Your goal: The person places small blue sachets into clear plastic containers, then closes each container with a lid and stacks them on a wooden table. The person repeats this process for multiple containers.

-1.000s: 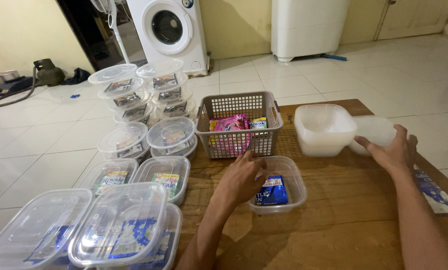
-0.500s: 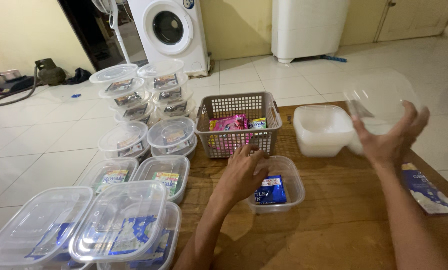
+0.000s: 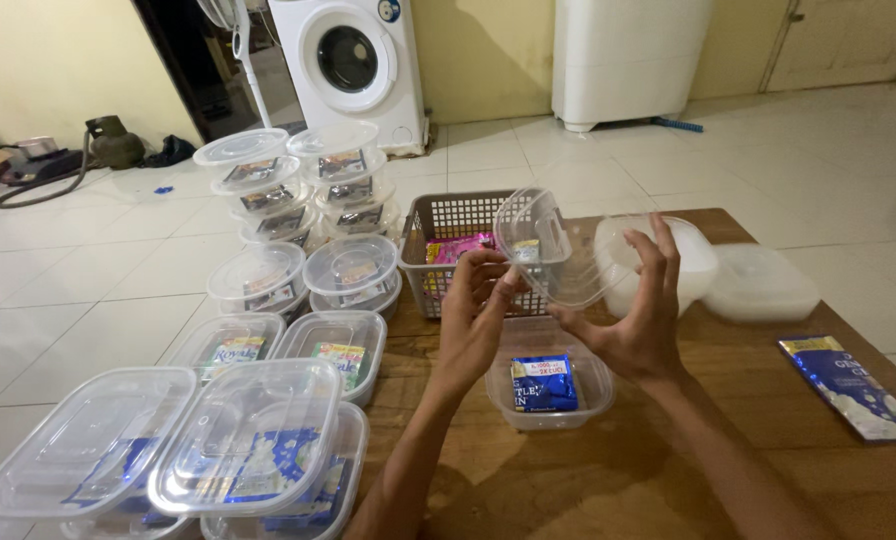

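While both hands are raised at the centre of the frame, a clear plastic lid (image 3: 548, 245) is held between them, tilted with its upper edge toward the upper left, above an open rectangular container (image 3: 550, 384) on the wooden table (image 3: 688, 450). A blue sachet (image 3: 543, 381) is seen inside that container, just below the hands. The lid's left edge is pinched by the fingertips of the left hand (image 3: 473, 315), whose wrist is bent upward. The lid's lower right edge is supported by the right hand (image 3: 633, 315), fingers spread wide and pointing up, palm turned toward the lid. Behind the lid a grey basket (image 3: 438, 215) is partly hidden.
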